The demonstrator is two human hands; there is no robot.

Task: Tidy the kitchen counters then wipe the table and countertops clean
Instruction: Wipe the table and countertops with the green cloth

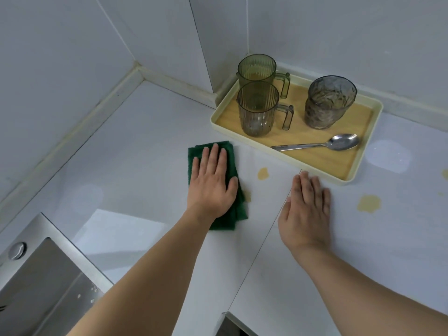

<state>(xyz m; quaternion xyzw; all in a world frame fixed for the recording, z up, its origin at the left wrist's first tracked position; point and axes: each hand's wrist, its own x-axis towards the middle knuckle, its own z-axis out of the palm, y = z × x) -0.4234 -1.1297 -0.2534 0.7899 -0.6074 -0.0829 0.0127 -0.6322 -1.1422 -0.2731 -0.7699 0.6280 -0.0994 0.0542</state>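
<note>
My left hand [213,183] presses flat, fingers straight, on a folded dark green cloth [232,209] lying on the white countertop [135,151]. My right hand [306,209] rests flat on the counter to the right of the cloth, just in front of the tray. Yellowish stains mark the counter: one [263,173] between my hands, a larger one [369,203] right of my right hand, and one at the cloth's right edge [247,195].
A cream tray [358,175] with a wood-look base stands in the back corner. It carries two ribbed handled mugs [258,109], a textured grey glass [328,103] and a metal spoon [320,144]. A steel sink [46,282] lies at the lower left. Tiled walls close the corner.
</note>
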